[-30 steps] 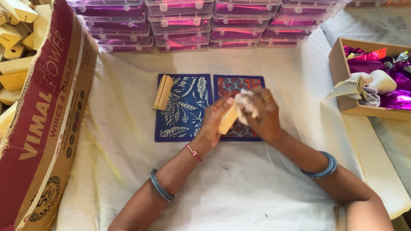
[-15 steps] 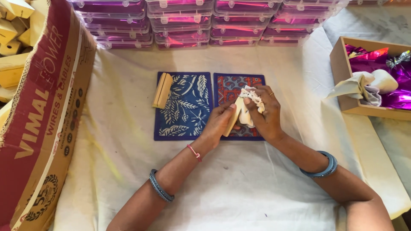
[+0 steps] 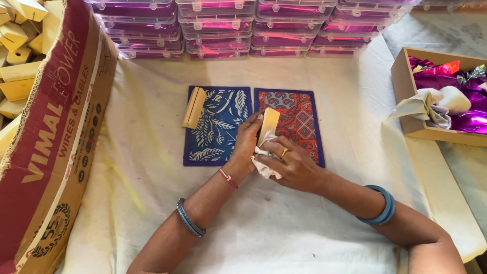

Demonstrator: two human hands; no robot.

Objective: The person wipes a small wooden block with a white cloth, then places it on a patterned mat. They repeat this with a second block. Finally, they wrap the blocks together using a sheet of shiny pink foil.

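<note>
Wooden block (image 3: 268, 125) gripped upright in left hand (image 3: 247, 147), long axis vertical; right hand (image 3: 291, 165) just beside, clutching white cloth (image 3: 264, 161) against it.

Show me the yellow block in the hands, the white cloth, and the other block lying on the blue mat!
yellow block (image 3: 269, 122): head view, on its upper flat face.
white cloth (image 3: 265, 167): head view, on its crumpled lower part.
other block (image 3: 194, 107): head view, on its middle.

Both hands meet over two patterned mats: left hand (image 3: 247, 147) grips a wooden block (image 3: 268, 126) (upright), right hand (image 3: 291, 165) a white cloth (image 3: 264, 163).
</note>
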